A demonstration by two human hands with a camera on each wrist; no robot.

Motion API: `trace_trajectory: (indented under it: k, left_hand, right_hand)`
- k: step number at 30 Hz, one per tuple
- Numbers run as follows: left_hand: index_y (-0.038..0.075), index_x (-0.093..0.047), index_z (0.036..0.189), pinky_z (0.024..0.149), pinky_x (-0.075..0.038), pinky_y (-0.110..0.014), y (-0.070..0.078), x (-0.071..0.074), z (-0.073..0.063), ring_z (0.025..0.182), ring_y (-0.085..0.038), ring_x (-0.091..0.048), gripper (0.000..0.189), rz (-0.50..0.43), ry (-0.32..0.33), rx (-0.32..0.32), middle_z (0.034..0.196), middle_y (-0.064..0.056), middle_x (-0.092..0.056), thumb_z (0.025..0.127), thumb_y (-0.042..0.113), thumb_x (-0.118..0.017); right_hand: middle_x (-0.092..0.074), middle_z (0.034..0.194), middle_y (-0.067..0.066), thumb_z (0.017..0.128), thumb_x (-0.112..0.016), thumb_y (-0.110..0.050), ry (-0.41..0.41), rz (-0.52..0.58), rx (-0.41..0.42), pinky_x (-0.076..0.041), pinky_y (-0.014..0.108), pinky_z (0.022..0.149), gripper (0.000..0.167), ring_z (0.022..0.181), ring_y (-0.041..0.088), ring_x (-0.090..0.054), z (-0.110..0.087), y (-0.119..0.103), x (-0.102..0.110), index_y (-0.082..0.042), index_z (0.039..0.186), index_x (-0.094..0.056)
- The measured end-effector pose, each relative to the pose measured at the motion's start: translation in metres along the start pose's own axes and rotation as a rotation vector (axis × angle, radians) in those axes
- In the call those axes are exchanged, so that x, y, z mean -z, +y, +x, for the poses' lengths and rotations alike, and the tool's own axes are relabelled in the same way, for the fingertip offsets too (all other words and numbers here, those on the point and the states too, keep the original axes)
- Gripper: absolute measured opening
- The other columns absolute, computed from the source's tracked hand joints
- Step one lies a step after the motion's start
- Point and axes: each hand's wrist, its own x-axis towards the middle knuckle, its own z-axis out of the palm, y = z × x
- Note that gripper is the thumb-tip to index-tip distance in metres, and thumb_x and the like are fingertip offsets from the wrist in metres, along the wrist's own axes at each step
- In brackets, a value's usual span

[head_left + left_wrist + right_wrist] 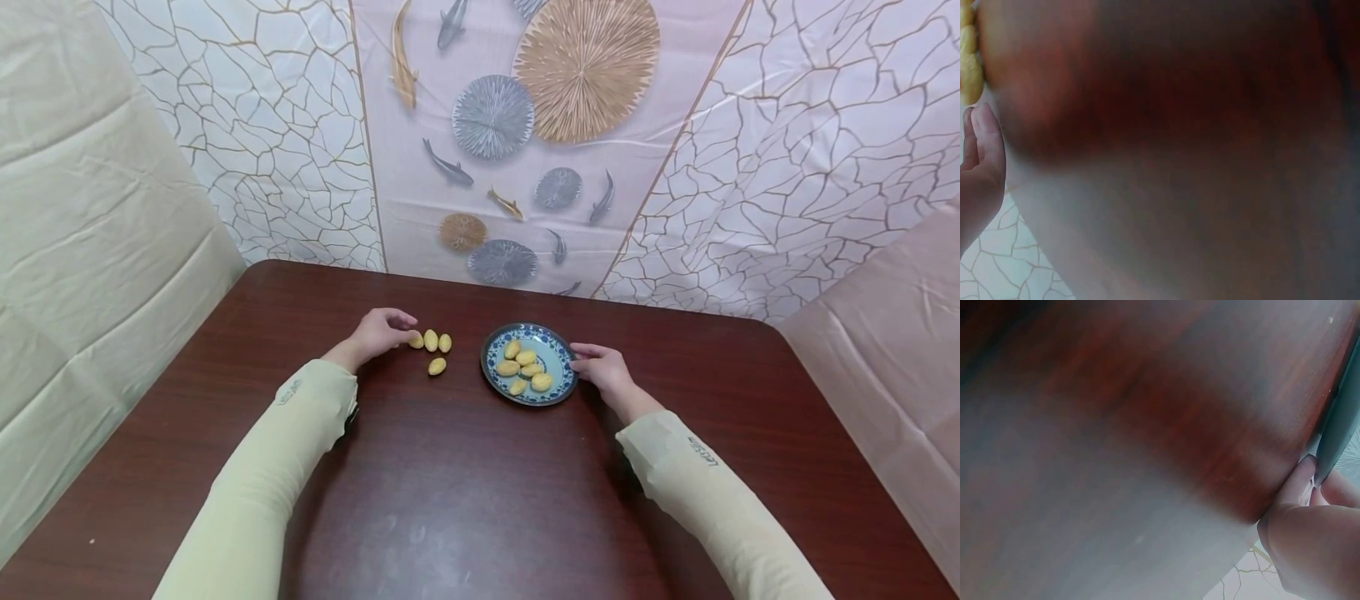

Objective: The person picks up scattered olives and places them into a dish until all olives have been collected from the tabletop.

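In the head view my left hand (379,332) reaches over the table from the left, its thumb and fingertips right at the leftmost small yellow oval piece (417,341). Two more yellow pieces (431,340) lie in a row beside it, and a single one (437,366) sits nearer me. The left wrist view has the straight fingers (988,134) close to a yellow lump (970,78). My right hand (604,371) holds the right rim of a blue-patterned plate (491,379) between thumb and fingers. Several yellow oval pieces (508,367) lie on that plate.
All of this stands on a dark reddish-brown table (442,467) with rounded far corners. Behind its far edge hangs a patterned cloth (408,225). Plain pale cloths hang at the left (90,275) and right (892,333).
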Motion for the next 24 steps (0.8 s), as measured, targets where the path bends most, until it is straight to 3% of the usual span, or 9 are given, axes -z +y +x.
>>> trace_trajectory:
  k: [5, 9, 14, 19, 24]
  left_hand:
    - [0.0, -0.066, 0.107, 0.077, -0.044, -0.026, -0.0018, -0.0018, -0.0014, 0.093, -0.023, -0.058, 0.032, 0.106, 0.007, -0.016, 0.104, -0.016, -0.067, 0.082, 0.019, -0.07]
    - [0.001, -0.066, 0.105, 0.077, -0.044, -0.028, -0.001, -0.0016, -0.0014, 0.091, -0.023, -0.058, 0.031, 0.13, 0.006, -0.004, 0.101, -0.014, -0.067, 0.082, 0.021, -0.071]
    - [0.001, -0.066, 0.102, 0.074, -0.043, -0.025, 0.0, -0.0022, -0.0027, 0.087, -0.022, -0.057, 0.03, 0.124, 0.016, -0.004, 0.096, -0.013, -0.066, 0.081, 0.02, -0.073]
    - [0.001, -0.067, 0.1, 0.07, -0.041, -0.022, -0.0015, -0.0026, -0.0054, 0.082, -0.019, -0.056, 0.031, 0.1, 0.037, 0.008, 0.09, -0.009, -0.066, 0.078, 0.021, -0.075]
    - [0.001, -0.067, 0.101, 0.071, -0.042, -0.023, -0.0019, -0.0013, -0.0073, 0.084, -0.019, -0.057, 0.032, 0.056, 0.048, 0.011, 0.092, -0.01, -0.067, 0.078, 0.022, -0.075]
  right_hand:
    - [-0.049, 0.137, 0.019, 0.092, -0.053, -0.002, 0.006, -0.007, 0.009, -0.046, 0.032, 0.097, 0.045, 0.109, 0.017, -0.054, 0.0027, 0.001, 0.0004, -0.004, 0.137, -0.046]
    - [-0.049, 0.137, 0.019, 0.092, -0.053, -0.003, 0.006, -0.003, 0.001, -0.045, 0.033, 0.098, 0.045, 0.11, 0.017, -0.053, 0.0035, 0.0015, 0.0003, -0.004, 0.137, -0.047]
    - [-0.049, 0.138, 0.018, 0.092, -0.053, -0.003, 0.005, 0.011, -0.01, -0.043, 0.035, 0.101, 0.045, 0.112, 0.019, -0.052, 0.0031, 0.0012, 0.0001, -0.005, 0.137, -0.047]
    - [-0.049, 0.137, 0.018, 0.092, -0.054, -0.002, 0.005, 0.005, -0.007, -0.047, 0.03, 0.095, 0.045, 0.106, 0.015, -0.054, 0.0023, 0.0012, -0.0006, -0.005, 0.136, -0.047]
    - [-0.049, 0.137, 0.019, 0.092, -0.053, -0.001, 0.003, 0.009, -0.002, -0.045, 0.032, 0.098, 0.045, 0.109, 0.018, -0.053, 0.0009, -0.0003, -0.0002, -0.004, 0.137, -0.047]
